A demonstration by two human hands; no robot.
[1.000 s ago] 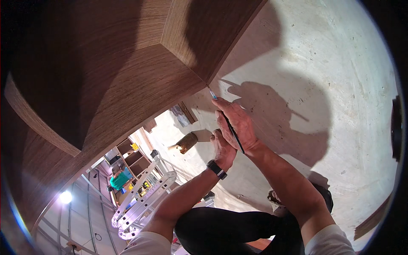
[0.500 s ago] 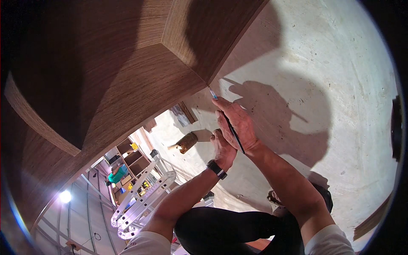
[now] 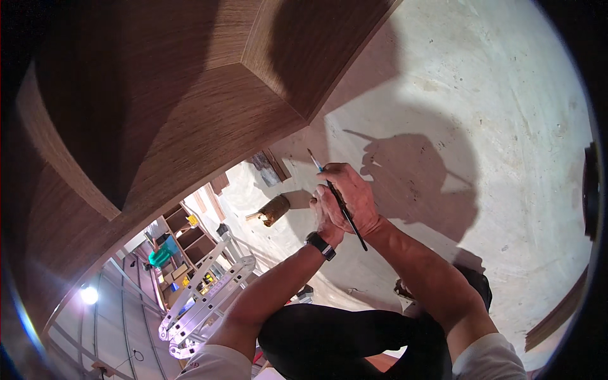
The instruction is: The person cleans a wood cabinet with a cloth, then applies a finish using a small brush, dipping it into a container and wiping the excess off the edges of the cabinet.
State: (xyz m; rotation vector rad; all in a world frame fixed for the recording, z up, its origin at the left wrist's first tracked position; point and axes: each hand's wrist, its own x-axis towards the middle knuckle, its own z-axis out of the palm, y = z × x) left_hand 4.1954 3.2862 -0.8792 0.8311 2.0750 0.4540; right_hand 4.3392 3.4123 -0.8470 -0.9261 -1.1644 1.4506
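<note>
My right hand (image 3: 352, 197) is closed around a thin paintbrush (image 3: 342, 209) with a black handle and a blue-and-silver neck. The bristle tip points up and left, a short gap below the outer corner of a brown wood-grain panel (image 3: 253, 117). Two boards of this panel meet at a mitred seam that runs to that corner. Pressed against the underside of my right hand is my left hand (image 3: 327, 218), with a watch on its wrist. Its visible fingers are curled, and the right hand covers part of them, so what they may hold is hidden.
Below the panel, a brown-stained cylindrical container (image 3: 273, 211) lies on the pale floor (image 3: 437, 82). Beyond it are wood offcuts (image 3: 271, 168), a folded metal ladder (image 3: 212, 294), shelves (image 3: 193, 240) and a person in green (image 3: 161, 255). A curved wood edge (image 3: 60, 145) rises at left.
The brush tip has come away from the panel's corner, moving down and slightly left. Both hands have lowered a little, still together.
</note>
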